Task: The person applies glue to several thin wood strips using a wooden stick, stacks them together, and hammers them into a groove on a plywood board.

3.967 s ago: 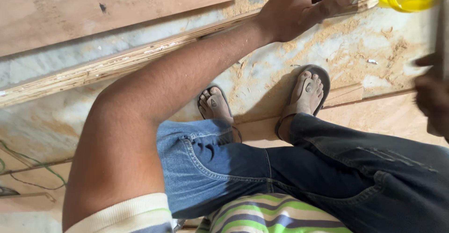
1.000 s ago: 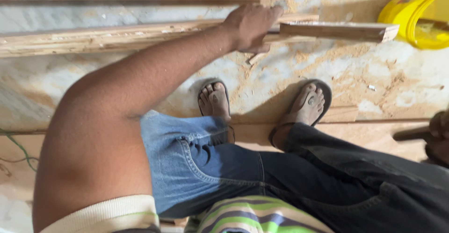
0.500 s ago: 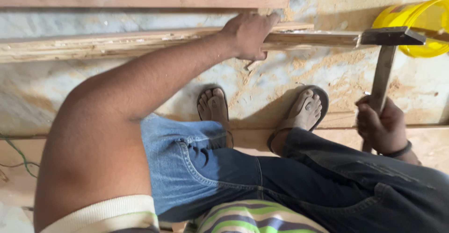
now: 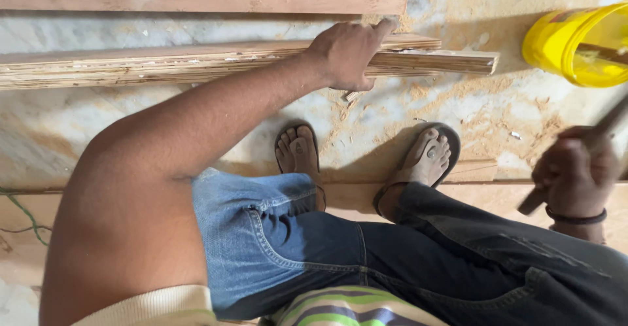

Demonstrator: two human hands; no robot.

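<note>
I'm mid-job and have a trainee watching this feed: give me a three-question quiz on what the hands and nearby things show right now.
1. True or false: the left hand rests on the stacked wooden strips.
2. What does the right hand grip?
A. a paintbrush
B. a tool handle, blurred
C. nothing
3. Fill in: the bucket at the upper right is coloured ____.

Key
1. True: the fingers curl over the strips near their right end.
2. B: the handle runs up and right out of the fist; its head is out of view.
3. Yellow.
</note>
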